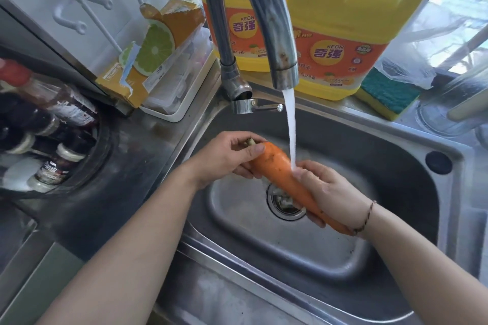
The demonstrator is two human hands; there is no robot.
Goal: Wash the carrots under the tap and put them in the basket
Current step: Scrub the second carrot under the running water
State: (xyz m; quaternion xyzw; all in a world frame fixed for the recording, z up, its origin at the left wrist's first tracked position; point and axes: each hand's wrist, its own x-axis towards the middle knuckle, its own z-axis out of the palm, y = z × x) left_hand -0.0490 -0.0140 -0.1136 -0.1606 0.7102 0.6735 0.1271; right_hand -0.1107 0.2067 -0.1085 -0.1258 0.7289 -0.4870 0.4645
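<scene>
One orange carrot [277, 166] lies slanted over the steel sink [390, 155], above the drain [284, 203]. My left hand [227, 158] grips its thick stem end, thumb on top. My right hand [335, 192] is wrapped round its thin lower half, and the tip pokes out near my wrist. Water [290, 126] streams from the chrome tap [274, 34] and hits the carrot's middle, right at my right thumb. No basket is in view.
Two yellow detergent jugs [351, 34] stand behind the tap, with a green-and-yellow sponge [388, 92] to their right. An orange carton [150, 53] and a white tray sit at the back left. Sauce bottles [52, 140] fill a round recess on the left counter.
</scene>
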